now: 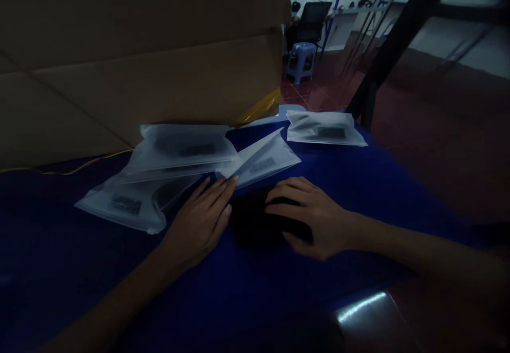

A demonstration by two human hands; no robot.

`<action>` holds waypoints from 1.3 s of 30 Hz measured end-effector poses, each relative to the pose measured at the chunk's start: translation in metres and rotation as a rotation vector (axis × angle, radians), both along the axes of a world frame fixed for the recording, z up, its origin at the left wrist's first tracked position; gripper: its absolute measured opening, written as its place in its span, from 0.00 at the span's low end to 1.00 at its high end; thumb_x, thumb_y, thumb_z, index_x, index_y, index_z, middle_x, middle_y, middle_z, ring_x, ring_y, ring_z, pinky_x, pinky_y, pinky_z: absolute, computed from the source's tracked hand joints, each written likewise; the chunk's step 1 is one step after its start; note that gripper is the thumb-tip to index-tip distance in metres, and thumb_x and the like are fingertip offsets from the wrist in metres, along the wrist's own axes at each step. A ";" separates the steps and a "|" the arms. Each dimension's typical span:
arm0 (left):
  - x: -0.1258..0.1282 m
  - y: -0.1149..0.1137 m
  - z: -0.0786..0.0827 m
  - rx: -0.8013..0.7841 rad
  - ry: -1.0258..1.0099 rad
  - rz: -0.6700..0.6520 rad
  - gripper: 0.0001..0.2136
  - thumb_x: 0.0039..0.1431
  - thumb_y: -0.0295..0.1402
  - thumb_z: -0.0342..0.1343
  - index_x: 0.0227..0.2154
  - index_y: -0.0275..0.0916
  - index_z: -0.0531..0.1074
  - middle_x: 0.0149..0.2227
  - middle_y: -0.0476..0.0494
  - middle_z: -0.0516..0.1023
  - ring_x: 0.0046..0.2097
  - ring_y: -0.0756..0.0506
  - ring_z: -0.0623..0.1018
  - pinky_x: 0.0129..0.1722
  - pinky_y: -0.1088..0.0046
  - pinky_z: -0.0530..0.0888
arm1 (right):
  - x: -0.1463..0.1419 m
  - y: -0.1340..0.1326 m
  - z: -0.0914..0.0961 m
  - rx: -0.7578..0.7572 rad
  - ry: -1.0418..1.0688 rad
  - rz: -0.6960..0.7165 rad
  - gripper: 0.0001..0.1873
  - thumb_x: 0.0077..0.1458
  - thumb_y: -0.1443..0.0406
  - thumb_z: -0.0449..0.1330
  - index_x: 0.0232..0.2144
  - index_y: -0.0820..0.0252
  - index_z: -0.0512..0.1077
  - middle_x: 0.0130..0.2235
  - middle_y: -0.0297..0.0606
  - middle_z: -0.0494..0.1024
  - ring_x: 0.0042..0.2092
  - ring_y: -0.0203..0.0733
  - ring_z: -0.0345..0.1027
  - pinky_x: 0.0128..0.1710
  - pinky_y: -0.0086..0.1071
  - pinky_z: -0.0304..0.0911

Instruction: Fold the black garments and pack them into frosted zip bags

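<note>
Frosted zip bag (258, 162) | touching left hand (201, 223) fingers (221, 196), pressed together | right hand (311, 217) fingers (287, 196) curled over dark bundle (253, 217)

Deep blue is shown on the tabletop (326, 284), milky white on the frosted plastic bags (183, 148), brown on the carton (139, 61), and yellow on its packing tape (258, 107).

Place: packing room | cardboard carton (139, 61), frosted zip bags (183, 148), blue-covered table (79, 268), plastic stool (300, 62)

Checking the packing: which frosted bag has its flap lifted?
The frosted bag at the left hand's fingertips: its flap stands up, while the others lie flat.
</note>
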State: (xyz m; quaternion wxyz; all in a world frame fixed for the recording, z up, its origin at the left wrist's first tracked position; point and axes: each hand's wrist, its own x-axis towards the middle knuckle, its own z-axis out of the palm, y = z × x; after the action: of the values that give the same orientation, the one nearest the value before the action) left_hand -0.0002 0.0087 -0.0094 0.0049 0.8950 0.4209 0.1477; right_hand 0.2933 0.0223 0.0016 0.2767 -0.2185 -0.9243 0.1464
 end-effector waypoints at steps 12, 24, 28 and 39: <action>0.015 -0.017 0.010 -0.102 -0.009 -0.048 0.45 0.67 0.41 0.53 0.75 0.37 0.30 0.75 0.31 0.49 0.73 0.32 0.58 0.69 0.45 0.63 | 0.005 0.009 0.015 -0.747 0.364 -0.340 0.15 0.63 0.56 0.62 0.30 0.59 0.75 0.28 0.31 0.76 0.29 0.36 0.71 0.26 0.28 0.63; 0.002 -0.015 0.018 -0.017 -0.025 -0.164 0.34 0.59 0.22 0.50 0.69 0.48 0.58 0.69 0.35 0.59 0.66 0.32 0.66 0.60 0.44 0.69 | 0.011 0.005 0.006 -0.201 0.063 -0.434 0.25 0.69 0.49 0.52 0.58 0.58 0.70 0.55 0.49 0.72 0.54 0.54 0.68 0.53 0.52 0.67; 0.004 -0.015 0.020 -0.003 -0.024 -0.260 0.21 0.63 0.21 0.49 0.57 0.42 0.71 0.58 0.38 0.74 0.59 0.37 0.73 0.55 0.51 0.71 | 0.005 0.002 0.003 -0.089 -0.039 -0.393 0.21 0.58 0.51 0.65 0.46 0.60 0.74 0.54 0.50 0.71 0.51 0.55 0.67 0.49 0.50 0.68; -0.007 -0.006 0.028 0.080 0.095 -0.088 0.07 0.62 0.32 0.54 0.42 0.40 0.73 0.52 0.37 0.76 0.54 0.34 0.75 0.47 0.51 0.76 | 0.021 0.018 0.017 -0.205 -0.215 -0.680 0.12 0.51 0.64 0.57 0.40 0.57 0.65 0.23 0.29 0.70 0.22 0.38 0.63 0.23 0.32 0.53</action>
State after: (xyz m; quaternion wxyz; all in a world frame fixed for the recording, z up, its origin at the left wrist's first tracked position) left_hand -0.0076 0.0029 0.0190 -0.0445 0.9181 0.3746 0.1215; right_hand 0.3145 0.0402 0.0185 0.1874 -0.5539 -0.8032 0.1140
